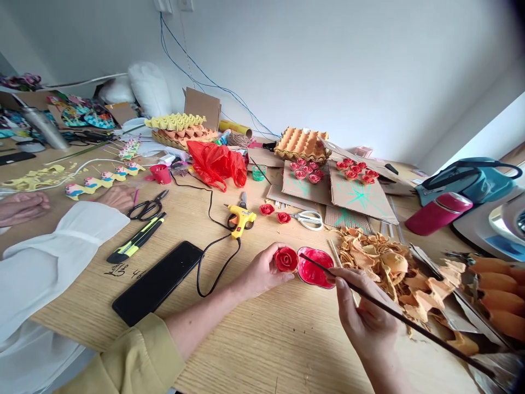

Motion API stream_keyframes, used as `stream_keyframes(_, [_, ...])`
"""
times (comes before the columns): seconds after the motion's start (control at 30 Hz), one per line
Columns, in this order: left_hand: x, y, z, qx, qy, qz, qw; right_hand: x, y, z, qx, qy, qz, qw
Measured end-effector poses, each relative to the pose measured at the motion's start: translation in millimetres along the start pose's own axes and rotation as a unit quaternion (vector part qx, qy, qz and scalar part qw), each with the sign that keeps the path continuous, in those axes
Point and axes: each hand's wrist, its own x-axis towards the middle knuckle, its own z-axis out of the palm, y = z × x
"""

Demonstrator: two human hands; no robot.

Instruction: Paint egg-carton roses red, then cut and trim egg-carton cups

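Observation:
My left hand is closed around a red paper rose, its petals facing up toward me. Between the fingers of my right hand is a long dark paintbrush. The brush's tip end reaches over a small dish of red paint, just right of the rose. Whether the bristles touch the paint I cannot tell. Two more red roses lie beyond my left hand, one beside white-handled scissors and the other a little farther back.
A yellow glue gun, its cord, and a black phone lie left of my hand. Torn egg-carton pieces pile up at right. Cardboard sheets bear several roses behind. A co-worker's white sleeve and hands are at far left, near a utility knife.

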Motion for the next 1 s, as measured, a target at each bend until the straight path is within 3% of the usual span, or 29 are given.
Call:
stream_keyframes(0.13, [-0.7,-0.8,-0.6,-0.024,-0.019,-0.004,1.0,4.3,-1.4,-0.3,0.013,-0.037,-0.032,0.999])
stream_keyframes(0.27, [0.8,1.0,-0.3,-0.016,0.0,-0.005,1.0,5.9,-1.9,-3.1,0.024,-0.062,-0.054,0.996])
stream_keyframes(0.37, [0.9,3.6,0.4,-0.003,0.016,-0.005,1.0,5.8,-2.7,-3.5,0.03,-0.055,-0.056,0.996])
stream_keyframes(0.5, [-0.2,5.1,0.3,-0.013,-0.002,-0.01,1.0,4.9,-3.3,-1.4,0.033,-0.044,-0.056,0.997])
stream_keyframes(0.7, [2.6,-4.5,-2.9,-0.004,0.005,0.001,1.0,6.3,-4.0,-2.0,0.031,-0.085,-0.085,0.992])
stream_keyframes(1.0, [0.8,-6.7,-4.9,0.012,-0.033,0.005,0.999,7.6,-1.3,-4.5,0.018,-0.089,-0.102,0.991])
